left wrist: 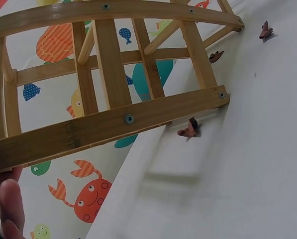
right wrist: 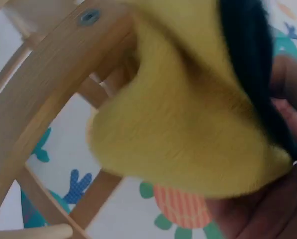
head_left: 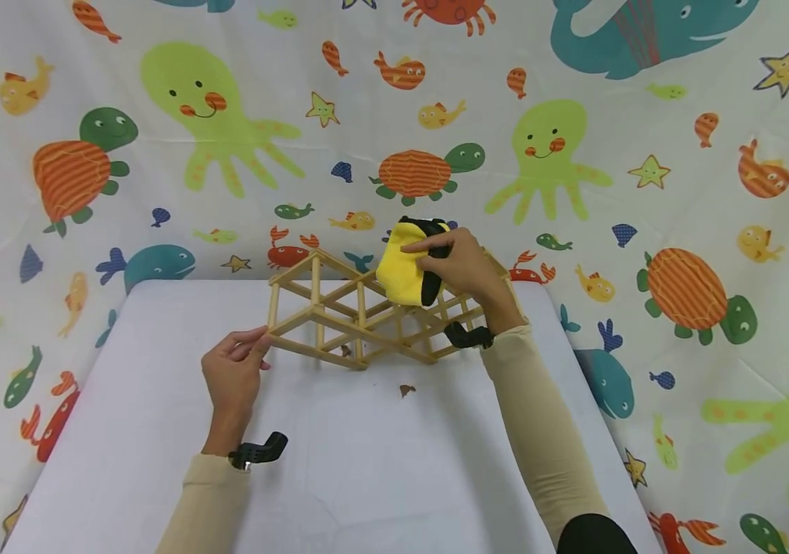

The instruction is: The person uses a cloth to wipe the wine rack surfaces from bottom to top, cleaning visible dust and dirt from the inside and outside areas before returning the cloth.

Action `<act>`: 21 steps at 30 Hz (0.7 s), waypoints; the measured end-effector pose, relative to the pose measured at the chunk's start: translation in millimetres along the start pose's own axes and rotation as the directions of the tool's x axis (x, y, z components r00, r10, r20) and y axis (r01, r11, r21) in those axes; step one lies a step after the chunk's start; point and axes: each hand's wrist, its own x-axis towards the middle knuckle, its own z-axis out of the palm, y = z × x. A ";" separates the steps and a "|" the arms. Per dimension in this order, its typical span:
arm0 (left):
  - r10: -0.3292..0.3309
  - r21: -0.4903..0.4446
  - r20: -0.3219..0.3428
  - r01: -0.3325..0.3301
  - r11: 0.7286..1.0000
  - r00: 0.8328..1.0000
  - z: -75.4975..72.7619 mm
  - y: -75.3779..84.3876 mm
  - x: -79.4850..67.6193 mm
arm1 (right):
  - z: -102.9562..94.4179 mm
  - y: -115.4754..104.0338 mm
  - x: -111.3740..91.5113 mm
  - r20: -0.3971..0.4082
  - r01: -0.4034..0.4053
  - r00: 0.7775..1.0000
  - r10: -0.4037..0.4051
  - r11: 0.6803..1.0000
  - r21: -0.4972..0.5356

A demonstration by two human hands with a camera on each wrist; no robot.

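Observation:
A wooden lattice rack [head_left: 316, 281] made of crossed slats and posts stretches across the back of the table. My left hand [head_left: 235, 373] pinches its left end between thumb and fingers. In the left wrist view, a slat [left wrist: 78, 137] with screw heads runs away from those fingers, its shadow falling on the table below. My right hand [head_left: 467, 265] grips a yellow cloth [head_left: 397, 269] with a black edge over the rack's right half. Up close, the cloth [right wrist: 153, 124] hangs folded beside a thick wooden slat [right wrist: 53, 69] and hides part of the rack.
Small brown crumpled bits [head_left: 407, 390] lie on the white table [head_left: 339, 462] in front of and beneath the rack. A curtain [head_left: 367, 123] printed with sea animals hangs right behind the table. Both wrists wear black straps.

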 end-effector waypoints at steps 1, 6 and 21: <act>-0.001 0.003 -0.004 0.001 1.000 1.000 0.3 -0.3 -0.4 | -0.9 -1.0 -1.3 -0.005 0.017 1.000 -0.017 1.000 0.004; -0.016 0.016 -0.010 0.016 1.000 1.000 2.2 -2.2 -1.6 | 8.5 -3.9 -7.8 -0.056 0.030 0.998 -0.038 0.989 -0.147; 0.009 0.035 -0.009 -0.008 0.999 1.000 1.2 1.6 -1.9 | 80.4 -58.3 -3.8 0.003 0.231 0.973 -0.232 0.968 0.096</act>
